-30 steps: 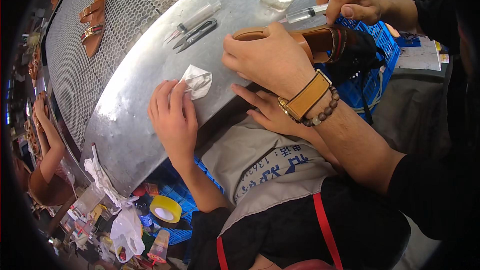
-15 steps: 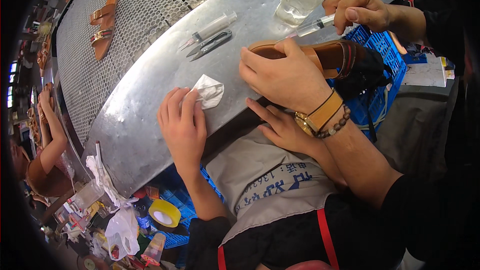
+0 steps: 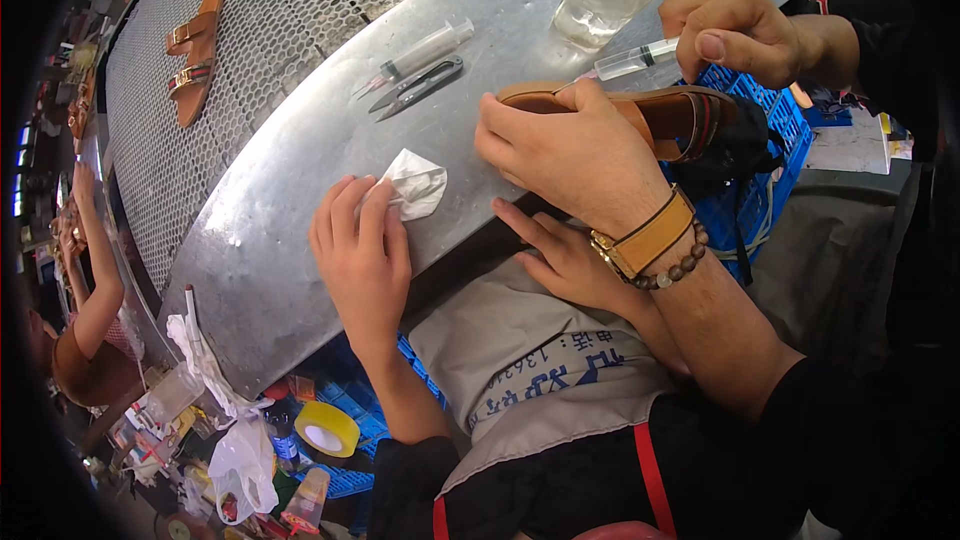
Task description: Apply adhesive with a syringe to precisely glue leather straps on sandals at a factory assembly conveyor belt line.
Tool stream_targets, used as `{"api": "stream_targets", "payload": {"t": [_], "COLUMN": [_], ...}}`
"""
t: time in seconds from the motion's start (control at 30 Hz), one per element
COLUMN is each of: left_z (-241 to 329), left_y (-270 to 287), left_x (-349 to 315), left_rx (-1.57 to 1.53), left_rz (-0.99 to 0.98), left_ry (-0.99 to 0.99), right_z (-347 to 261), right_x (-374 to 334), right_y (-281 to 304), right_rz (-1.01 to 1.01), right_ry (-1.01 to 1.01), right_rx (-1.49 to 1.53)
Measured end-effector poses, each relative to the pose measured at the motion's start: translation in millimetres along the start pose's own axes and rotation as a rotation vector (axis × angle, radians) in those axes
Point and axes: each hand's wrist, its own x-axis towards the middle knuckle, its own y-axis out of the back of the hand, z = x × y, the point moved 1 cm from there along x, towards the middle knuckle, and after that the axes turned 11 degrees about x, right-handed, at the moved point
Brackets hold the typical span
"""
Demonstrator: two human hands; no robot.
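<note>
Left of center, the left hand (image 3: 362, 262), fingers loosely parted, touches a white tissue (image 3: 420, 186) to its upper right; the farther right hand (image 3: 578, 266) lies spread, seemingly empty.

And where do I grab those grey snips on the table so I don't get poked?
Probably take the snips by the rounded end, coming from the right, on the side nearest you. Their two pointed tips face left, so that keeps fingers off the points. A syringe lies close along the far side, so the near side looks easier.
</note>
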Motion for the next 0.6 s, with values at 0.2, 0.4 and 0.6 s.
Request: {"api": "stream_targets", "payload": {"t": [0.2, 0.4, 0.6], "left_z": [2.3, -9.2, -30.4], "left_y": [2.0, 6.0, 10.3], "left_x": [0.8, -3.0, -26.0], "left_rx": [0.005, 0.022, -0.091], "left_rz": [-0.002, -0.001, 0.214], "left_ry": [-0.013, -0.041, -0.025], "right_z": [9.5, 10.9, -3.0], "right_x": [-4.2, -6.6, 2.2], "right_y": [-0.1, 2.9, -18.9], "right_rz": [0.004, 0.048, 0.066], "right_ry": [-0.026, 0.006, -0.042], "right_rx": [0.064, 0.019, 0.031]}}
